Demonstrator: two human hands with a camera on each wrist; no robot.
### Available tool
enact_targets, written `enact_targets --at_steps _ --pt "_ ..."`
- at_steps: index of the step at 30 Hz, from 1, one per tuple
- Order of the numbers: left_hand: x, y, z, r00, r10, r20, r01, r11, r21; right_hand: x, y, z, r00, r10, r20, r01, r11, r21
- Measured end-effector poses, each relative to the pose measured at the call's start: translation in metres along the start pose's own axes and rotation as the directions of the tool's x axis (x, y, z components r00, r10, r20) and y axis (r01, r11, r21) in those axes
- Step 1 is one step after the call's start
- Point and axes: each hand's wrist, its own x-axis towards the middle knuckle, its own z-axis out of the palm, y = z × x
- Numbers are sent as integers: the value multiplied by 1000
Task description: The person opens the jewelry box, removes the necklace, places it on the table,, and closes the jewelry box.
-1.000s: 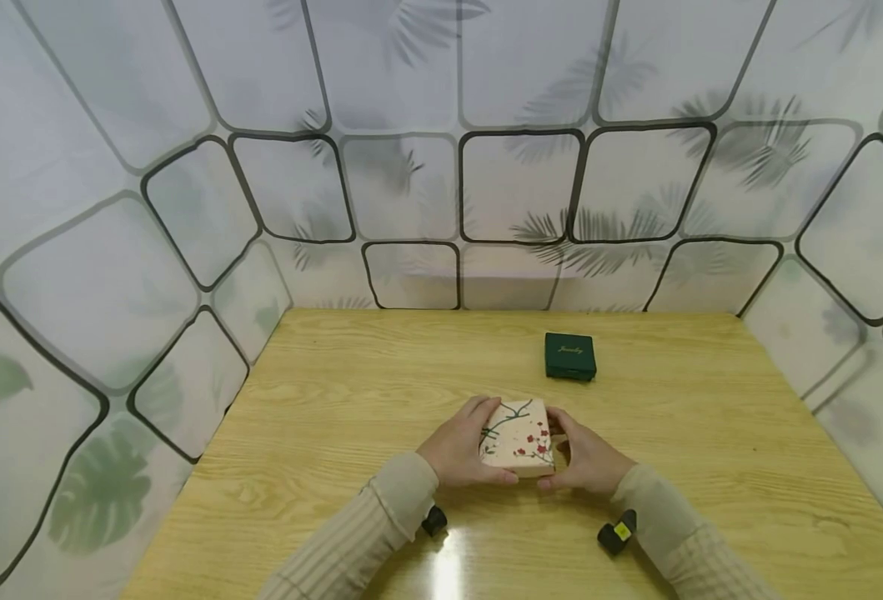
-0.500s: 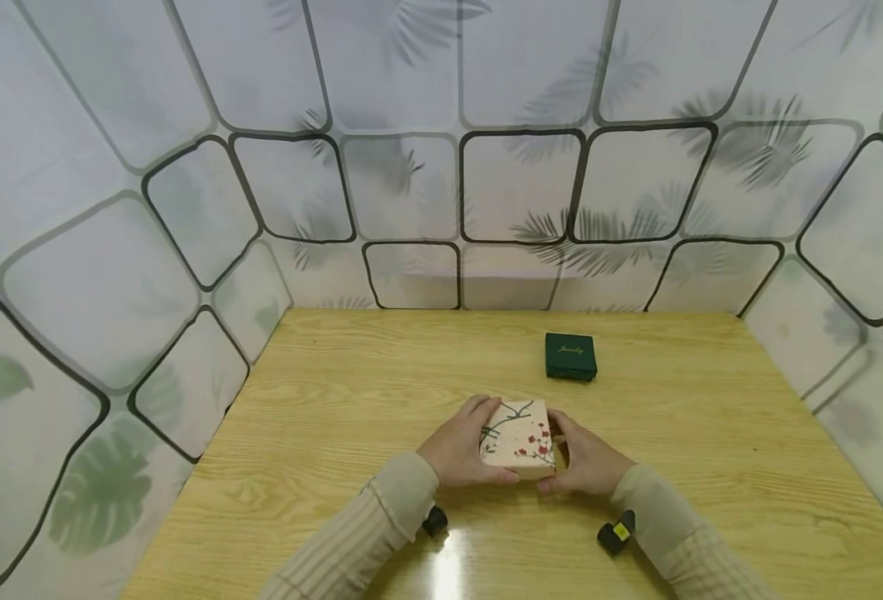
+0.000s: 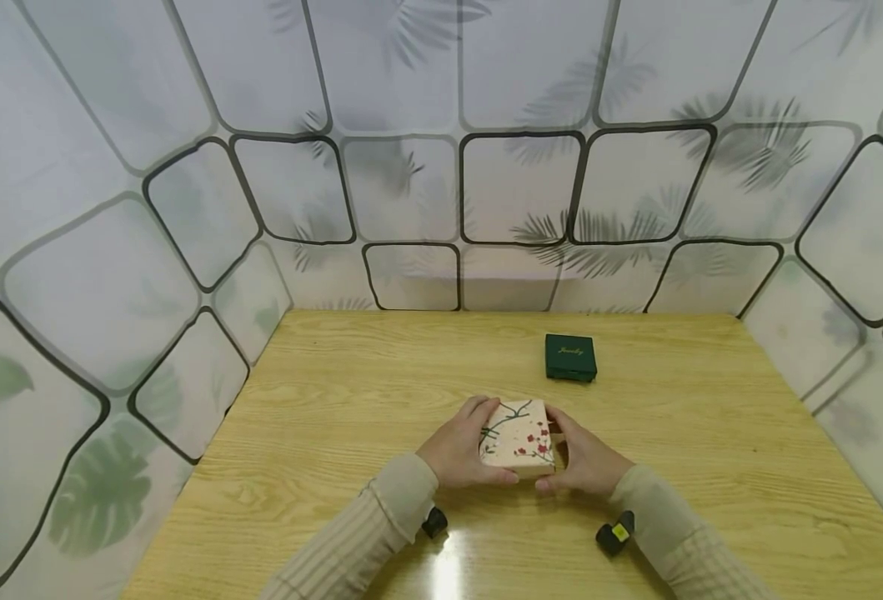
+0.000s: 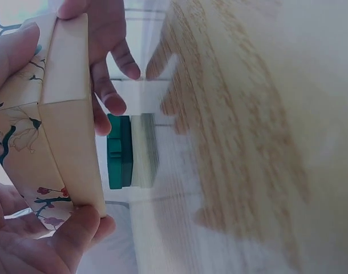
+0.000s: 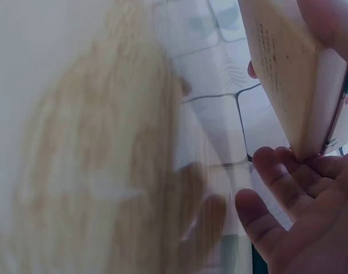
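A cream box (image 3: 518, 437) printed with green branches and red blossoms sits between my two hands over the near middle of the wooden table (image 3: 336, 392). My left hand (image 3: 459, 450) grips its left side, thumb along the near edge. On the opposite side my right hand (image 3: 585, 458) grips it too. In the left wrist view the cream box (image 4: 65, 142) appears tilted off the tabletop, with my thumb (image 4: 77, 228) under its corner. The right wrist view shows the box's plain side (image 5: 294, 74) above my curled fingers (image 5: 282, 182).
A small dark green box (image 3: 570, 357) with gold lettering lies shut on the table beyond my right hand, also seen as a green box (image 4: 120, 151) in the left wrist view. Patterned curtain walls (image 3: 441, 167) close in the table on three sides.
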Motion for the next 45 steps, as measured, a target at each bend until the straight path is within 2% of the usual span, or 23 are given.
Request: enact_targets --at_steps 9,22,29,36,40,45 --pt "0 -1 0 1000 -6 -15 6 1000 -10 3 2 -1 999 -4 -47 4 1000 -1" --pt "0 0 -2 1000 -4 -31 3 1000 -24 2 -7 -2 999 -11 -49 11 1000 13" --pt "-1 0 -2 999 5 -46 -5 1000 -4 2 -9 -2 998 -10 -55 12 999 44" --pt "-1 1 -3 997 20 -81 -18 1000 19 2 -7 -3 998 -14 -56 14 1000 3" --pt "-1 1 -6 996 15 -90 -13 1000 19 1 -4 -4 998 -22 -63 22 1000 -10" --pt "-1 -1 -10 996 0 -91 0 1000 1 1 -2 -5 997 3 -75 -5 1000 -26"
